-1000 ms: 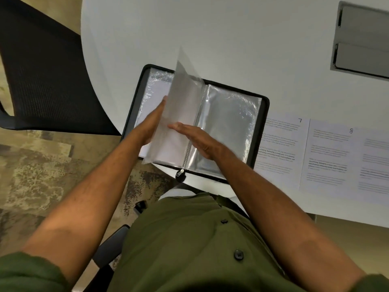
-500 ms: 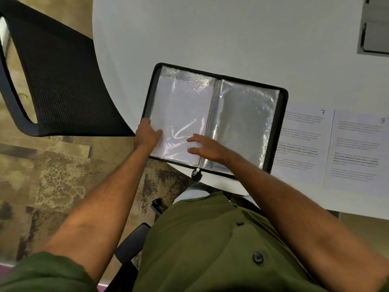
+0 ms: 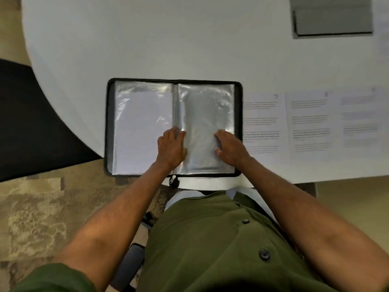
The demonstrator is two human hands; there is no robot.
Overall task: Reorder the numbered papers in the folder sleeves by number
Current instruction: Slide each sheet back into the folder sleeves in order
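both hands flat on folder, three papers beside

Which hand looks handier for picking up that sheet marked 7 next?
Probably the right hand: it rests on the right clear plastic sleeve of the black zip folder, right beside the white printed sheet numbered 7. The left hand sits at the folder's spine, farther away.

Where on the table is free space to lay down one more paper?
Free: the white table beyond the open folder, left of the grey hatch. Crowded: right of the folder, where paper 7 and two more sheets lie side by side.
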